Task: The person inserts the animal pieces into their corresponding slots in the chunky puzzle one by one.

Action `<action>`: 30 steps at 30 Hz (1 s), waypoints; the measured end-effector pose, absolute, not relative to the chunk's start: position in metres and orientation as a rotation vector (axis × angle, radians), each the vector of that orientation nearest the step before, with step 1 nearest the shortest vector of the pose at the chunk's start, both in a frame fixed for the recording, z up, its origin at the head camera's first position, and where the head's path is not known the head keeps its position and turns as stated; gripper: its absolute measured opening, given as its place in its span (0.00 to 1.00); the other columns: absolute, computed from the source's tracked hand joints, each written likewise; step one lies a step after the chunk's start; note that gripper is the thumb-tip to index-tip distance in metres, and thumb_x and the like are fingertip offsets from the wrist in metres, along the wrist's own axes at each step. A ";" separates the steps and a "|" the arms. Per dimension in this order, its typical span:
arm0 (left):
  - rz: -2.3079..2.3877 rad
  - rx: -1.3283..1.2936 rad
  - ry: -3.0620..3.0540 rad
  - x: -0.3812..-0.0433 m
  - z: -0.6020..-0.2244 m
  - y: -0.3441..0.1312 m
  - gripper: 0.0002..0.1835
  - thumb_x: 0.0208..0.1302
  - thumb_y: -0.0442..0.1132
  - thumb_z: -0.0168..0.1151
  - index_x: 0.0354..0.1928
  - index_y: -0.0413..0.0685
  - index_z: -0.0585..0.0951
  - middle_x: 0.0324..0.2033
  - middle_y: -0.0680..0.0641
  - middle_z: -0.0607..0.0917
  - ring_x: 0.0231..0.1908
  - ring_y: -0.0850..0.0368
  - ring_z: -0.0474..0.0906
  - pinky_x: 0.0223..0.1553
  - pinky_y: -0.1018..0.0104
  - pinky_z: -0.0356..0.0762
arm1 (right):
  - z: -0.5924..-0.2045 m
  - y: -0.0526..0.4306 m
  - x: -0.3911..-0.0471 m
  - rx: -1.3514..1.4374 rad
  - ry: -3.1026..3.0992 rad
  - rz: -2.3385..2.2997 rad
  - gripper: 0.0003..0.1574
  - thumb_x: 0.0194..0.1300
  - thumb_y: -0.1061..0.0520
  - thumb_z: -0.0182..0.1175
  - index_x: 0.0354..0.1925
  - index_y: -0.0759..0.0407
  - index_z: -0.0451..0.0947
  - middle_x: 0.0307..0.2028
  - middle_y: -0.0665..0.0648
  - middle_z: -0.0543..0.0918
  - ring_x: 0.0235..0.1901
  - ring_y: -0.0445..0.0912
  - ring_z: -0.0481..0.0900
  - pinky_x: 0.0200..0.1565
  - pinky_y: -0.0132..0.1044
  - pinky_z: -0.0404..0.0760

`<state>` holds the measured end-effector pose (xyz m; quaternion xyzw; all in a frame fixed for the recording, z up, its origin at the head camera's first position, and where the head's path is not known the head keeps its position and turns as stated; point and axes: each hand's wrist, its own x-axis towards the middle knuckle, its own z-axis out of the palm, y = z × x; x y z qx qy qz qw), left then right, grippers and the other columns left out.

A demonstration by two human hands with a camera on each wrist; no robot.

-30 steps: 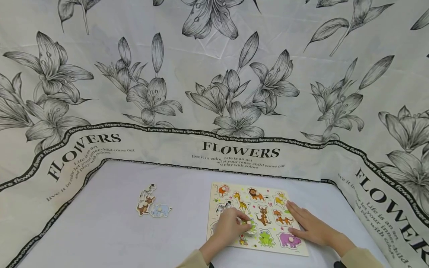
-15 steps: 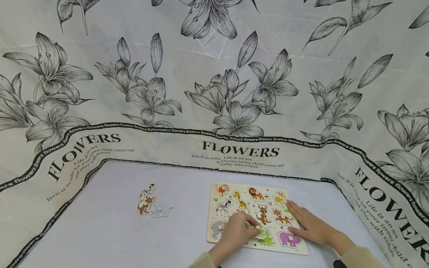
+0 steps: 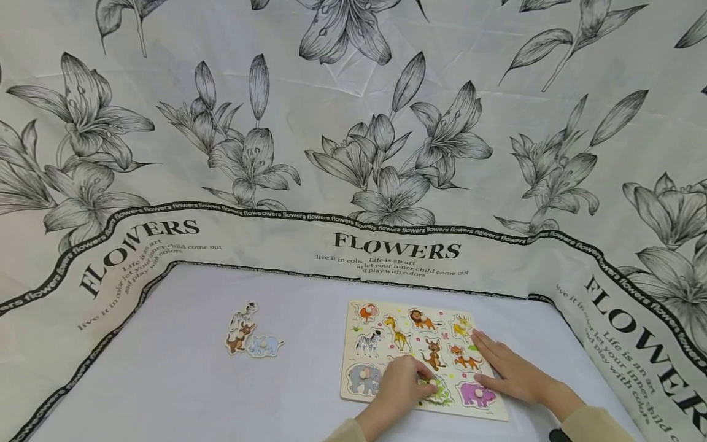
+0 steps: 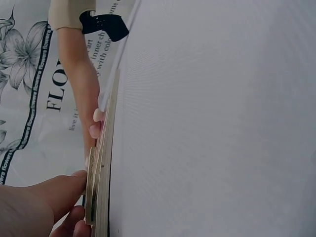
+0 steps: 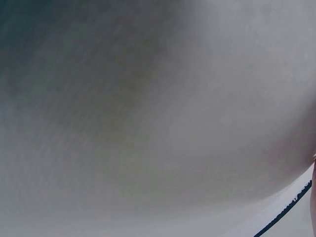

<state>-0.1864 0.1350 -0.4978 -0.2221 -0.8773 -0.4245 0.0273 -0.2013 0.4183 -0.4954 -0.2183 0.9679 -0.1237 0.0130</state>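
Observation:
A wooden animal puzzle board (image 3: 358, 361) lies on the white cloth, right of the middle in the head view. My left hand (image 3: 399, 385) pinches a green frog puzzle piece (image 3: 440, 393) over the frog picture in the board's front row, its fingers covering part of it. Seen edge-on in the left wrist view, the piece (image 4: 90, 190) lies close against the board's face, under the thumb. My right hand (image 3: 516, 376) rests with extended fingers on the board's right edge, beside the purple hippo piece (image 3: 477, 396). A grey elephant piece (image 3: 363, 379) sits left of my left hand.
Three loose pieces lie together on the left: a zebra (image 3: 242, 317), a brown kangaroo (image 3: 240, 339) and a light-blue animal (image 3: 265, 346). A flower-printed curtain (image 3: 276, 245) borders the table's back and sides. The right wrist view is mostly blurred grey.
My left hand has moved right along the board's front with the frog piece, from left of the frog picture to over it. The elephant piece is now uncovered. My right hand has stayed put.

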 end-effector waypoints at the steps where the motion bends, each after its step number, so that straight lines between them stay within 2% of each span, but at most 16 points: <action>1: -1.289 -0.689 -2.715 -0.187 -0.498 0.136 0.06 0.46 0.43 0.75 0.27 0.56 0.87 0.23 0.61 0.86 0.24 0.75 0.71 0.32 0.80 0.69 | -0.495 0.418 -0.201 -0.672 3.013 -0.385 0.51 0.65 0.34 0.54 0.74 0.60 0.51 0.72 0.66 0.56 0.62 0.14 0.25 0.58 0.09 0.25; 5: -1.236 -0.694 -2.717 -0.186 -0.498 0.138 0.06 0.46 0.43 0.76 0.27 0.56 0.87 0.23 0.61 0.86 0.27 0.75 0.75 0.33 0.80 0.70 | -0.496 0.417 -0.202 -0.655 3.007 -0.382 0.51 0.65 0.33 0.53 0.74 0.59 0.51 0.73 0.66 0.55 0.62 0.14 0.25 0.58 0.08 0.24; 9: -1.214 -0.704 -2.697 -0.185 -0.499 0.140 0.06 0.45 0.42 0.76 0.26 0.55 0.88 0.23 0.61 0.86 0.26 0.75 0.74 0.32 0.81 0.69 | -0.496 0.417 -0.202 -0.675 3.011 -0.383 0.51 0.65 0.34 0.54 0.73 0.60 0.51 0.72 0.66 0.56 0.62 0.13 0.25 0.58 0.08 0.25; 16: -1.199 -0.725 -2.683 -0.184 -0.501 0.142 0.06 0.44 0.44 0.77 0.26 0.57 0.87 0.23 0.62 0.87 0.28 0.76 0.75 0.35 0.81 0.70 | -0.496 0.418 -0.202 -0.677 3.006 -0.384 0.51 0.66 0.34 0.54 0.73 0.61 0.51 0.72 0.67 0.56 0.62 0.13 0.25 0.58 0.08 0.25; 30: -1.124 -0.710 -2.656 -0.181 -0.500 0.146 0.07 0.43 0.45 0.77 0.25 0.58 0.88 0.21 0.63 0.86 0.25 0.78 0.73 0.31 0.83 0.67 | -0.493 0.416 -0.201 -0.674 3.002 -0.391 0.51 0.65 0.35 0.54 0.73 0.62 0.51 0.72 0.67 0.56 0.62 0.13 0.25 0.58 0.08 0.25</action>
